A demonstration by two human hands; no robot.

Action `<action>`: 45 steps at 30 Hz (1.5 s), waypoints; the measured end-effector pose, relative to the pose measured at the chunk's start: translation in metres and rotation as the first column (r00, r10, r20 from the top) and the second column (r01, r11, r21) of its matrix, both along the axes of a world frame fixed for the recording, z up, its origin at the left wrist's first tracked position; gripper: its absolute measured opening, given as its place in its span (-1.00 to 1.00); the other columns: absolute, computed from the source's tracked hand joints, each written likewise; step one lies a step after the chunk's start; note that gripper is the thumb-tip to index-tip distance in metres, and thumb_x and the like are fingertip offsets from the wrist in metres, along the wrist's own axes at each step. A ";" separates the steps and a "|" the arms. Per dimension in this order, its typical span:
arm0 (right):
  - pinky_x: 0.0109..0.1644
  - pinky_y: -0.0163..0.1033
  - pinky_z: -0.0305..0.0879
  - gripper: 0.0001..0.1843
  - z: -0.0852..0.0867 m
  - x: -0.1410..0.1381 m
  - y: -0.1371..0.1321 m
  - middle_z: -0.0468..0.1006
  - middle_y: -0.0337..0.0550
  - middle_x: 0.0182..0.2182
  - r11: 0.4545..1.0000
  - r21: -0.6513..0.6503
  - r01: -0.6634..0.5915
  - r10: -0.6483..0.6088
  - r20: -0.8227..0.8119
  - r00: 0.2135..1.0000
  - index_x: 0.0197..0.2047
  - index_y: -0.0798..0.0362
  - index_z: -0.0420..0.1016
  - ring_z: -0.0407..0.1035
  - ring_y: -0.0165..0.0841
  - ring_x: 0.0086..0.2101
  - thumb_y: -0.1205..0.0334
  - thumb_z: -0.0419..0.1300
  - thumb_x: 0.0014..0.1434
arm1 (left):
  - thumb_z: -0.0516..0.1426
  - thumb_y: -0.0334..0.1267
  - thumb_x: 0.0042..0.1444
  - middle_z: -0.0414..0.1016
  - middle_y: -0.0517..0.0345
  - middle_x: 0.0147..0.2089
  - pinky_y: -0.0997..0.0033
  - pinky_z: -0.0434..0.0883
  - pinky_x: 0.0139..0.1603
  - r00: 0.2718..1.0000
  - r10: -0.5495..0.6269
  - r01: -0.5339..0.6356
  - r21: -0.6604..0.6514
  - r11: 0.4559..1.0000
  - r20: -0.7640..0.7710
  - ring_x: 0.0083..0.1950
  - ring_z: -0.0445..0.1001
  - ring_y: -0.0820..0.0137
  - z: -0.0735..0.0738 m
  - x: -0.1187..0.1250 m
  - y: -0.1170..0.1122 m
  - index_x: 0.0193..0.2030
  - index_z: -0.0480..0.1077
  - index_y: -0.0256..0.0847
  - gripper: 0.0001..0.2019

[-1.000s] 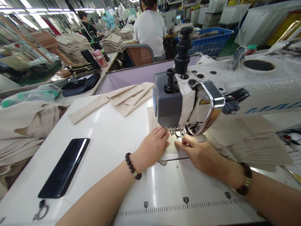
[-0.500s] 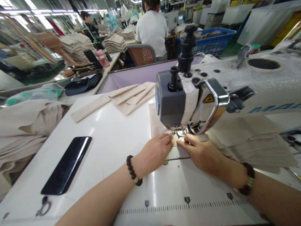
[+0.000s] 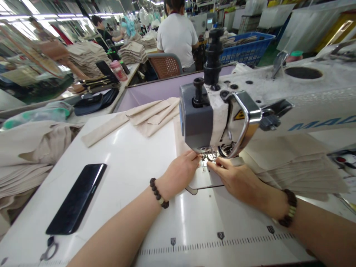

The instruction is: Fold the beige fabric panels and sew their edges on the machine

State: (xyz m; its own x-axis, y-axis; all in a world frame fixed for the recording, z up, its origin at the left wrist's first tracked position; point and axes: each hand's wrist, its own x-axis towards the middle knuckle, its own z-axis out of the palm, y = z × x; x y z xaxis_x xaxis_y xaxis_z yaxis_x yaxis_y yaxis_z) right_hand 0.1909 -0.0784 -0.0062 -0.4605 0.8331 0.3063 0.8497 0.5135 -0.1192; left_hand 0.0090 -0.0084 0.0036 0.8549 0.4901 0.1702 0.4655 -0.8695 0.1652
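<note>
A sewing machine head (image 3: 198,115) stands over a beige fabric piece (image 3: 178,135), which runs back along its left side and under the presser foot (image 3: 211,155). My left hand (image 3: 182,173), with a beaded bracelet at the wrist, has its fingers pressed together on the fabric's near end, just left of the foot. From the other side my right hand (image 3: 236,180) comes in with bunched fingers, the tips close in front of the foot; the fabric under them is mostly hidden. Between both hands shows the metal needle plate (image 3: 205,180).
Folded beige fabric (image 3: 155,115) lies behind on the white table. To the left are a black phone (image 3: 76,198), a small ring holder (image 3: 50,250) and a fabric pile (image 3: 22,159). More stacked pieces (image 3: 300,170) lie under the machine arm. A person (image 3: 178,35) sits ahead.
The fabric's near end has moved away from me beneath the foot, baring more of the needle plate. My left hand has followed it slightly forward and left. The view has shifted a little.
</note>
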 end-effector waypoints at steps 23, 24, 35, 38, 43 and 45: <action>-0.34 -0.26 0.12 -0.71 0.002 0.012 -0.002 0.40 -0.07 -0.35 0.979 -0.114 -0.169 0.154 -0.127 0.980 -0.19 0.12 0.42 0.27 -0.33 -0.40 0.47 -0.08 0.16 | 0.07 -0.28 0.19 0.34 0.03 -0.20 0.29 0.41 -0.13 0.959 -0.113 0.089 -0.103 0.991 -0.261 -0.15 0.31 0.29 0.027 -0.003 -0.050 -0.17 0.33 -0.35 -0.84; -0.34 -0.25 0.12 -0.70 0.003 0.013 -0.002 0.39 -0.07 -0.35 0.975 -0.110 -0.192 0.176 -0.140 0.974 -0.20 0.12 0.43 0.26 -0.33 -0.40 0.47 -0.10 0.17 | 0.04 -0.31 0.21 0.33 0.04 -0.19 0.31 0.41 -0.12 0.959 -0.130 0.102 -0.122 0.987 -0.250 -0.14 0.31 0.30 0.027 -0.003 -0.051 -0.15 0.32 -0.34 -0.86; -0.44 -0.23 -0.03 -0.68 0.010 0.019 -0.009 0.30 -0.15 -0.42 0.916 -0.175 -0.361 0.354 -0.071 0.933 -0.31 0.12 0.43 0.10 -0.38 -0.50 0.36 -0.13 0.28 | -0.08 -0.43 0.26 0.35 0.03 -0.16 0.36 0.39 -0.06 0.959 -0.180 0.148 -0.159 0.976 -0.217 -0.07 0.33 0.35 0.028 -0.005 -0.051 -0.09 0.27 -0.31 -0.84; -0.45 -0.23 -0.03 -0.68 0.009 0.017 -0.008 0.31 -0.15 -0.43 0.927 -0.163 -0.337 0.331 -0.066 0.941 -0.34 0.13 0.42 0.10 -0.38 -0.50 0.36 -0.13 0.29 | -0.08 -0.45 0.25 0.36 -0.01 -0.12 0.35 0.39 -0.04 0.958 -0.172 0.143 -0.138 0.980 -0.229 -0.02 0.33 0.33 0.027 -0.006 -0.050 -0.11 0.28 -0.33 -0.84; -0.44 -0.24 0.05 -0.65 0.005 0.013 -0.006 0.33 -0.12 -0.44 0.953 -0.102 -0.287 0.278 -0.088 0.956 -0.29 0.15 0.44 0.16 -0.35 -0.49 0.42 -0.17 0.26 | -0.07 -0.48 0.22 0.36 -0.06 -0.08 0.33 0.38 0.00 0.953 -0.148 0.124 -0.107 0.987 -0.263 0.02 0.32 0.29 0.022 -0.005 -0.043 -0.08 0.28 -0.39 -0.82; -0.42 -0.25 0.09 -0.65 0.003 0.012 -0.005 0.36 -0.08 -0.43 0.962 -0.075 -0.261 0.254 -0.092 0.963 -0.23 0.18 0.44 0.21 -0.34 -0.47 0.45 -0.17 0.23 | -0.07 -0.48 0.22 0.35 -0.07 -0.06 0.32 0.37 0.04 0.951 -0.135 0.112 -0.099 0.989 -0.277 0.03 0.32 0.28 0.021 -0.005 -0.040 -0.07 0.28 -0.40 -0.81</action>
